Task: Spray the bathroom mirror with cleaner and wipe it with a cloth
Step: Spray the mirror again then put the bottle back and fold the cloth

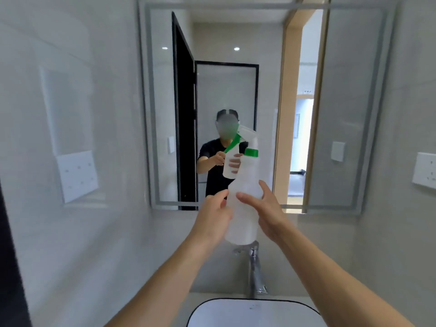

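Note:
A white spray bottle (245, 192) with a green collar and green trigger is held upright in front of the mirror (344, 109), nozzle towards the glass. My right hand (267, 211) wraps its middle from the right, index finger across the front and thumb up the side. My left hand (213, 217) grips the bottle's left side at the shoulder with thumb and fingertips. The mirror reflects a person in a dark shirt holding the same bottle. No cloth is in view.
A chrome tap (254, 274) stands just below the bottle, over a white basin (254, 313) at the bottom edge. White wall sockets sit on the left wall (77, 175) and the right wall (424, 169). Grey tiled walls close in on both sides.

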`<control>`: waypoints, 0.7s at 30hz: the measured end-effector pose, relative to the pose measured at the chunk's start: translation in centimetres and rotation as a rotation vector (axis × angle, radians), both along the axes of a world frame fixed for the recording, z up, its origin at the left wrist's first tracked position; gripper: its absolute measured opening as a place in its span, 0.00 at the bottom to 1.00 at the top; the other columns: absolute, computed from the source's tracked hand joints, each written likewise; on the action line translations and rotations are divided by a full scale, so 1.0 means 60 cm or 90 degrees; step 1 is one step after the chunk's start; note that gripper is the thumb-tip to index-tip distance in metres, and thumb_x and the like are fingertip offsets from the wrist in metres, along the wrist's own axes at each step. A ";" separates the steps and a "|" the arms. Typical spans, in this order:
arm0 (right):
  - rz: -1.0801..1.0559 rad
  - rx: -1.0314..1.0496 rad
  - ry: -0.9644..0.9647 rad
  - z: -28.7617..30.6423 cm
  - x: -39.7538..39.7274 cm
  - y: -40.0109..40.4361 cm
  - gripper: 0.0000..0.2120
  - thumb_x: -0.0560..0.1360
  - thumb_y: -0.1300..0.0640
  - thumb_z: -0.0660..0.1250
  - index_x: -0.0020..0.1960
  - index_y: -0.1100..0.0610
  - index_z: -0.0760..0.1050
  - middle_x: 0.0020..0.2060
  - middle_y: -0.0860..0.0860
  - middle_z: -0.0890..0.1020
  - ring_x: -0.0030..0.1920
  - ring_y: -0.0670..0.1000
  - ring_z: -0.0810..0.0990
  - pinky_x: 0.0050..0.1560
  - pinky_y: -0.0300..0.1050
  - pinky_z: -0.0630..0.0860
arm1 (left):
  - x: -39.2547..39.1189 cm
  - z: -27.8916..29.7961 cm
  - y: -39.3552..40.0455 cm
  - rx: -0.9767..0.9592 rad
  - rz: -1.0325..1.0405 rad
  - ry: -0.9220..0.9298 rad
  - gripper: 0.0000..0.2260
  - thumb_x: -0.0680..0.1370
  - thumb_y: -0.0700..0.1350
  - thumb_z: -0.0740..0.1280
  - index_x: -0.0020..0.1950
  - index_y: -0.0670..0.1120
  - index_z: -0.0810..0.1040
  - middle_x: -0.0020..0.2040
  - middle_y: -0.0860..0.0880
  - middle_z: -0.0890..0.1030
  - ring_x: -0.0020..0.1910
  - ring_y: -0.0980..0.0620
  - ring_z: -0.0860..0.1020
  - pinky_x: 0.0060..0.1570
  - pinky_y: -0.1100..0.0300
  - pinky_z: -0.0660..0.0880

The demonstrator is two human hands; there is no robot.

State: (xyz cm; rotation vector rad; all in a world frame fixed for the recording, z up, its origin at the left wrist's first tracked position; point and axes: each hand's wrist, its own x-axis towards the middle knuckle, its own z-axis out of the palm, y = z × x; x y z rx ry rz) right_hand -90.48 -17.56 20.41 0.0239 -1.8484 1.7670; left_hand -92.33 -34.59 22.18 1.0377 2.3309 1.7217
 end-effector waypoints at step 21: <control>0.241 0.152 -0.002 0.136 0.080 0.044 0.22 0.68 0.48 0.77 0.59 0.34 0.76 0.57 0.49 0.82 0.59 0.58 0.81 0.60 0.62 0.78 | -0.023 0.302 -0.022 0.227 0.090 0.127 0.17 0.82 0.54 0.63 0.43 0.42 0.79 0.34 0.49 0.75 0.27 0.55 0.70 0.25 0.65 0.68</control>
